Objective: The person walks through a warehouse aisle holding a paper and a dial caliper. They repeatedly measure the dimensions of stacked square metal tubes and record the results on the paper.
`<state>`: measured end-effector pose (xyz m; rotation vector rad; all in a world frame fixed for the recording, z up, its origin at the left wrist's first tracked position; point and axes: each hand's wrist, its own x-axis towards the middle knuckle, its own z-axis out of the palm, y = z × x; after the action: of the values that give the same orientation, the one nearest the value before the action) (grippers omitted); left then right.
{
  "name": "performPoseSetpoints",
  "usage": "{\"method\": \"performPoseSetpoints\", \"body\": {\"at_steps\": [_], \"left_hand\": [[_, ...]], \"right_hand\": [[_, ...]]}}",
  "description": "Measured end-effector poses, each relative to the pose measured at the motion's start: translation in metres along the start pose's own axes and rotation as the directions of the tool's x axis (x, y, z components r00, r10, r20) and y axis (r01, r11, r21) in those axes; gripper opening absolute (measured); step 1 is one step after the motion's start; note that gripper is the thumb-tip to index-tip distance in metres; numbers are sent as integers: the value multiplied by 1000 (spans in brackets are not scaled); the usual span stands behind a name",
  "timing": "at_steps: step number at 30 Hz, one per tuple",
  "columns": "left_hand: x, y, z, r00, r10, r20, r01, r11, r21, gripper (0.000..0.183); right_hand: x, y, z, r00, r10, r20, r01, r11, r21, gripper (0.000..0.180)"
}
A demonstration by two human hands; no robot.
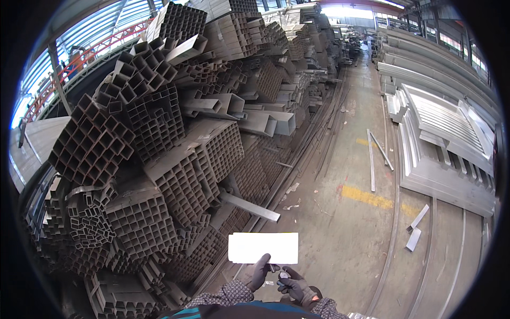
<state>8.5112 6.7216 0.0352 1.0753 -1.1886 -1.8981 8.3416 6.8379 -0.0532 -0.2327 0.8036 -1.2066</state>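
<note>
White sheets of paper (263, 248), seemingly blank in the glare, lie flat in front of me at the lower middle. My left hand (259, 272), in a dark work glove, holds their lower edge with the thumb on top. A small dark cylindrical thing shows by its fingertips. Just to the right, below the paper, my gloved right hand (295, 285) has its fingers curled around a small pale object (284, 275), too small to name. Patterned sleeves cover both forearms.
Stacked square steel tubes (179, 183) rise at left, one tube (251, 206) jutting toward the aisle. Silvery metal frames (446, 159) are piled at right. Loose metal strips (371, 159) and short offcuts (414, 239) lie on the concrete floor (338, 231), beside floor rails.
</note>
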Motion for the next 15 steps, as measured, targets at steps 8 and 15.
{"method": "performPoseSetpoints", "body": {"at_steps": [8, 15], "left_hand": [[82, -4, 35, 962, 60, -268, -79, 995, -62, 48], [124, -1, 125, 925, 94, -369, -146, 983, -115, 50]], "right_hand": [[93, -96, -93, 973, 231, -10, -228, 951, -210, 78], [122, -151, -161, 916, 399, -33, -389, 869, -305, 82]]}}
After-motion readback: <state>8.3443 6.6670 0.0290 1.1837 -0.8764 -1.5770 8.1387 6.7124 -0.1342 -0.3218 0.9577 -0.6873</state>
